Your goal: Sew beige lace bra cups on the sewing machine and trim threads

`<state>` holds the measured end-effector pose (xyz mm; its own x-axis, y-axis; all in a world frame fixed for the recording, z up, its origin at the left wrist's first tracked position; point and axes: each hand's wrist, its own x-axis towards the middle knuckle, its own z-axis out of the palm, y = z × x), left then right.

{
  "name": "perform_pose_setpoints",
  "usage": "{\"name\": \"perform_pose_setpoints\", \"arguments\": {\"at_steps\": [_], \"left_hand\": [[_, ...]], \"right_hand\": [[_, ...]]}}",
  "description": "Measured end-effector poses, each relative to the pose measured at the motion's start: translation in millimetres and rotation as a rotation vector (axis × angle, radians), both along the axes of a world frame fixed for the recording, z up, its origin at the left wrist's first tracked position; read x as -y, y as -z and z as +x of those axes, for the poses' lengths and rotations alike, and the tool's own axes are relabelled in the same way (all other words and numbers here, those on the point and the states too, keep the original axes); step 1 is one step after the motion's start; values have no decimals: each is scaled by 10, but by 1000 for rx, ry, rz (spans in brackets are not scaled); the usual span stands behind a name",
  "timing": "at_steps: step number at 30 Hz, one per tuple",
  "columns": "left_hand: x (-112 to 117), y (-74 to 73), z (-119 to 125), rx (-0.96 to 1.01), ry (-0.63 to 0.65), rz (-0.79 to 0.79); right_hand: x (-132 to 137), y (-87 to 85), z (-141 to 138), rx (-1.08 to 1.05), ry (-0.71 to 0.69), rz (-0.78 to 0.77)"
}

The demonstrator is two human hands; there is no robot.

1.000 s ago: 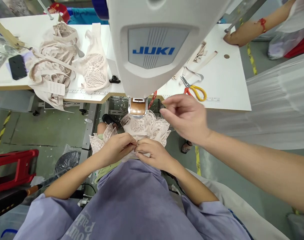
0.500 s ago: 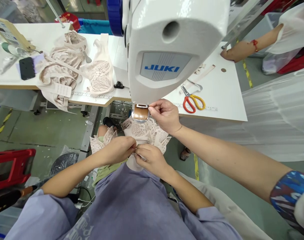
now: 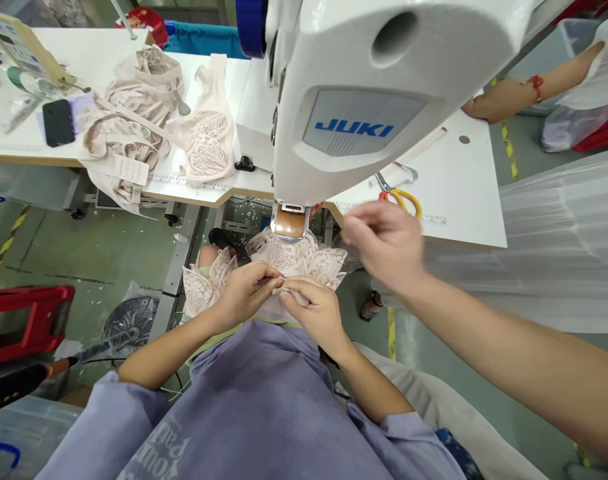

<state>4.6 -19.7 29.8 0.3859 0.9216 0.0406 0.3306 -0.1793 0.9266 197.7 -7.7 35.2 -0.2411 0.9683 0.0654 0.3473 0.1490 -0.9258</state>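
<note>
A pale pink lace bra (image 3: pixel 279 248) lies over my lap, below the head of a white JUKI sewing machine (image 3: pixel 354 123). My left hand (image 3: pixel 248 292) pinches a thin pale edge of it between thumb and fingers. Close beside it, almost touching, my right hand (image 3: pixel 318 312) pinches the same edge. The exact bit between the fingertips is too small to make out. Just above the lace hangs the machine's metal-rimmed amber guard (image 3: pixel 290 223). Another person's hand (image 3: pixel 387 243), smeared by motion, reaches in from the right near the table edge.
On the white table (image 3: pixel 477 193) are red-and-yellow scissors (image 3: pixel 401 199), a heap of pale bra pieces (image 3: pixel 129 127), a lace bra cup (image 3: pixel 209 150) and a phone (image 3: pixel 59 123). A second person's hand (image 3: pixel 489 103) rests at the far right corner. A red stool (image 3: pixel 31 327) stands left.
The other person's hand has left the machine's guard and moved right, now in front of the scissors. My hands have risen slightly with the bra edge. The view has shifted a little.
</note>
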Motion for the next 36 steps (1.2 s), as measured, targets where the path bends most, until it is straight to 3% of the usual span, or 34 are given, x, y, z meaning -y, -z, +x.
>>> {"name": "perform_pose_setpoints", "arguments": {"at_steps": [3,5,14,19,23,30,36], "left_hand": [[-27,32,-43,-93,18,132],[-34,52,-46,-116,12,178],[-37,14,-23,-79,-13,197],[-62,-147,-47,-190,35,386],[-76,-224,-39,-198,95,514],[-112,-255,-20,-218,137,475],[-142,-296,-23,-220,156,459]], "right_hand": [[426,65,-98,-44,60,-26],[521,109,-123,-73,83,-46],[404,94,-38,-44,145,-111],[269,-32,74,142,201,-35],[180,-112,130,161,96,-68],[150,-165,196,34,-69,-305],[107,-225,243,-26,-153,-355]]}}
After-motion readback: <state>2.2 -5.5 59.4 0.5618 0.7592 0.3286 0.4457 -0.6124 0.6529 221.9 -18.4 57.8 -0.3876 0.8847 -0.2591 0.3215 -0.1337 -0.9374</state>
